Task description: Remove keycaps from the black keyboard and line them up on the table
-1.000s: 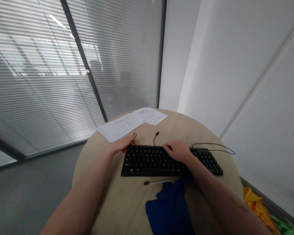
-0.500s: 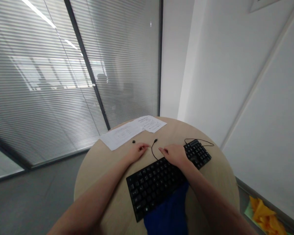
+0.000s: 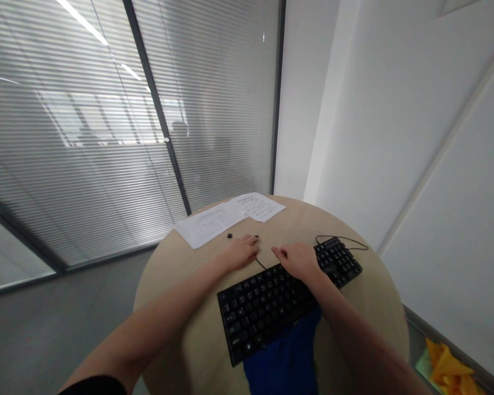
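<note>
We have a black computer keyboard [image 3: 267, 307] lying aslant on the round wooden worktop [image 3: 308, 219], its number-pad end toward the right edge and its other end pointing toward the near edge. Our right hand [image 3: 299, 260] rests over the keyboard's far long side, with one digit stretched out to the left; its other fingers are partly hidden, so we cannot tell whether they grip the keyboard. Our left hand [image 3: 242, 250] lies just beyond that same side, its fingers close together and reaching toward the right; a thin black cable [image 3: 260, 264] runs from the hand to the keyboard, and we cannot tell whether the fingers pinch it. A small black object [image 3: 229, 236], too small to make out, sits near the left hand, on the side toward the papers. Two overlapping printed sheets [image 3: 209, 224] lie along the far left edge of the worktop. Beyond the number pad, a loop of black cord [image 3: 364, 244] bends toward the right edge. A blue cloth [image 3: 286, 362] shows at the keyboard's near side, and yellow cloth [image 3: 448, 366] lies on the floor to our right.
</note>
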The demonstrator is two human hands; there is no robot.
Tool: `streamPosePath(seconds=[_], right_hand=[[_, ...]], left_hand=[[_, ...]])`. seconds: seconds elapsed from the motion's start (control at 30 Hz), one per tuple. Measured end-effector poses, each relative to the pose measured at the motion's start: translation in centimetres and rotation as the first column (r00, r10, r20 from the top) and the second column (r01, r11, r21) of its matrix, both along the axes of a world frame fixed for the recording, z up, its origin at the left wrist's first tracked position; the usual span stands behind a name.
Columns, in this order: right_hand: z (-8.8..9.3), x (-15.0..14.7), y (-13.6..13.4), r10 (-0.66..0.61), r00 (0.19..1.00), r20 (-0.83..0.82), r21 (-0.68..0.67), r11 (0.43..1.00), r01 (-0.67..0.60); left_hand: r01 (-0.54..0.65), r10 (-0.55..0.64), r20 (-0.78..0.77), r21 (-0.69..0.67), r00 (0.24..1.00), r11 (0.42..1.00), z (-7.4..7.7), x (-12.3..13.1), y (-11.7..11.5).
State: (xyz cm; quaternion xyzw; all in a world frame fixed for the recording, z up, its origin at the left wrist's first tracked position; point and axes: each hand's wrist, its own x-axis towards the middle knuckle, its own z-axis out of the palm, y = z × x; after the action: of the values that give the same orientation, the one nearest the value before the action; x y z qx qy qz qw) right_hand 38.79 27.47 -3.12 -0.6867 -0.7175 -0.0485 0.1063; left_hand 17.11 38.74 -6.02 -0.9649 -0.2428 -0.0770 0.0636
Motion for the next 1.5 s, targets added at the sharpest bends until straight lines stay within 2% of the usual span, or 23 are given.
streamPosePath(seconds=[0.1, 0.2, 0.27, 0.33, 0.43, 0.57, 0.63, 0.7, 0.77, 0.8, 0.9, 0.97, 1.07, 1.17, 1.37, 1.5], right_hand=[[0.0, 0.0, 0.0, -0.011, 1.0, -0.007, -0.001, 1.0, 0.011], [0.1, 0.0, -0.1, -0.014, 1.0, -0.015, -0.003, 1.0, 0.014], [0.1, 0.0, -0.2, -0.013, 1.0, -0.021, -0.007, 1.0, 0.012], [0.1, 0.0, -0.2, -0.009, 1.0, -0.029, -0.011, 1.0, 0.009], [0.1, 0.0, -0.1, -0.02, 0.999, -0.036, -0.033, 0.999, 0.019], [-0.1, 0.0, 0.3, -0.036, 0.999, -0.026, -0.076, 0.997, 0.033], [-0.2, 0.0, 0.6, -0.037, 0.999, -0.013, -0.092, 0.995, 0.036], [-0.4, 0.0, 0.9, -0.037, 0.999, 0.002, -0.11, 0.993, 0.037], [-0.6, 0.0, 1.2, -0.039, 0.999, 0.006, -0.129, 0.991, 0.039], [-0.7, 0.0, 1.3, -0.04, 0.999, 0.004, -0.136, 0.99, 0.04], [-0.8, 0.0, 1.5, -0.038, 0.999, -0.007, -0.141, 0.989, 0.037], [-0.8, 0.0, 1.5, -0.041, 0.999, -0.009, -0.133, 0.99, 0.039], [-0.8, 0.0, 1.6, -0.046, 0.999, -0.007, -0.122, 0.991, 0.045], [-0.8, 0.1, 1.7, -0.05, 0.999, -0.004, -0.117, 0.992, 0.049], [-0.6, 0.0, 1.8, -0.07, 0.998, -0.01, -0.142, 0.988, 0.067], [0.1, 0.1, 1.5, -0.094, 0.995, -0.026, -0.11, 0.99, 0.09]], left_hand=[[0.089, -0.086, 0.059, -0.053, 0.995, 0.995, 0.3, -1.9, -1.6], [0.153, -0.135, 0.109, -0.189, 0.985, 0.97, 0.7, -4.1, -3.8], [0.168, -0.134, 0.136, -0.28, 0.982, 0.945, 1.2, -5.4, -5.2], [0.133, -0.082, 0.144, -0.394, 0.986, 0.91, 1.7, -6.6, -6.2], [0.035, 0.082, 0.167, -0.601, 0.983, 0.799, 2.1, -8.3, -7.0], [-0.029, 0.404, 0.238, -0.832, 0.884, 0.554, 2.2, -10.1, -7.4], [-0.02, 0.451, 0.209, -0.892, 0.868, 0.452, 2.4, -10.9, -7.9], [-0.007, 0.4, 0.177, -0.909, 0.899, 0.418, 2.8, -11.4, -8.8], [0.01, 0.309, 0.163, -0.896, 0.937, 0.443, 3.2, -11.7, -10.1], [0.011, 0.274, 0.164, -0.874, 0.948, 0.486, 3.3, -11.8, -10.9], [-0.073, 0.249, 0.144, -0.716, 0.958, 0.694, 3.1, -11.4, -13.4], [-0.152, 0.275, 0.107, -0.621, 0.955, 0.769, 2.7, -10.7, -15.1], [-0.22, 0.31, 0.084, -0.534, 0.947, 0.816, 2.2, -9.7, -16.8], [-0.238, 0.311, 0.091, -0.455, 0.946, 0.858, 1.9, -9.1, -17.6], [-0.229, 0.292, 0.106, -0.392, 0.951, 0.891, 1.5, -8.8, -17.5], [-0.179, 0.23, 0.128, -0.321, 0.965, 0.93, 2.3, -8.9, -16.7]])
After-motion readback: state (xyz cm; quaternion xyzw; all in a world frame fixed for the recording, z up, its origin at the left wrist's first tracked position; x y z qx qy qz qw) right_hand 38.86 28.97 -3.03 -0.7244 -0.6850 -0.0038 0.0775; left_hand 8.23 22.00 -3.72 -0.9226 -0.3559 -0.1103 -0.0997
